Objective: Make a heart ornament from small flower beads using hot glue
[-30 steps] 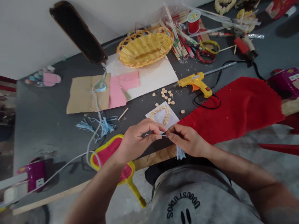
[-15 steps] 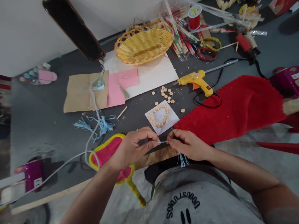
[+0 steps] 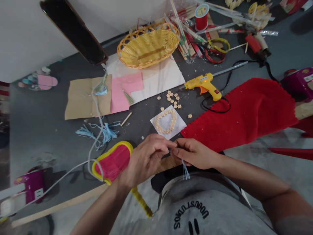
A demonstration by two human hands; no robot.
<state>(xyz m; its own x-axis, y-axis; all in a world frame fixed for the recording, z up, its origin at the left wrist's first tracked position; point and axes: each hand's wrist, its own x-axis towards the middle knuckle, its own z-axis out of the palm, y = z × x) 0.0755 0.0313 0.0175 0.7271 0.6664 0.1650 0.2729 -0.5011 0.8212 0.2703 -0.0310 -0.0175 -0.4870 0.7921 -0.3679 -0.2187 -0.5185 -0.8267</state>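
Observation:
Close in front of my body, both hands meet over the table's edge. My right hand (image 3: 194,152) pinches a light blue thread tassel (image 3: 186,171), whose loose strands hang below the fingers. My left hand (image 3: 150,155) is bent, its fingertips touching those of the right. A short bit of blue thread shows between them; its exact grip is partly hidden. Just beyond lies a ring of small pale flower-shaped pieces (image 3: 158,123) on a white paper square (image 3: 179,125). Under my left forearm is a yellow-rimmed paddle shape with pink filling (image 3: 114,161).
A yellow glue gun (image 3: 206,84) lies beyond loose flower pieces (image 3: 173,97). Red cloth (image 3: 246,114) spreads to the right. A yellow basket (image 3: 149,47), scissors (image 3: 217,50) and a red thread spool (image 3: 201,21) stand behind. Blue tassels (image 3: 106,132) and a white cable (image 3: 91,151) lie left.
My left hand has moved right and closed the gap to my right hand, so the thread stretched between them is now mostly hidden. The tassel has shifted slightly left and lower.

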